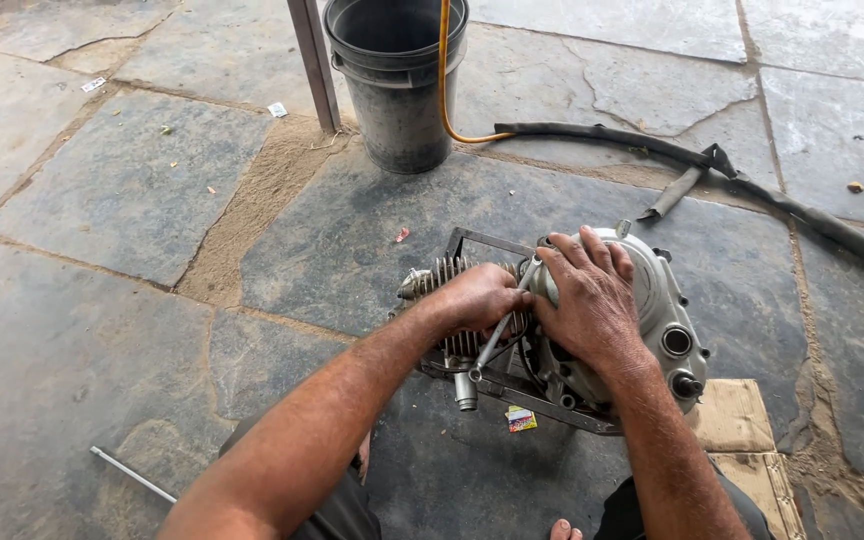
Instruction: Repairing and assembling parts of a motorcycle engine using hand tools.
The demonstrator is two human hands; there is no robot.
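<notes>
Engine sits on the stone floor in a dark metal frame, finned cylinder pointing away from the pale round side cover.

Left hand: rests on the fins, fingers curled together around the upper part of a wrench. The wrench runs slantwise down from the engine top to a socket end just off the frame's near rail.

Right hand: lies flat on the engine top beside the cover, fingers spread apart and pressing down, fingertips at the wrench head. This hand hides the engine top and whatever the wrench sits on.

Around the engine:
- Far side: black bucket, with a yellow hose running into it and a post just beside it.
- Far and to the cover side: a black rubber strip lying along the floor.
- Near side, touching the frame: cardboard; a small coloured packet by the rail.
- Well apart, off the cylinder side: a thin metal rod.
</notes>
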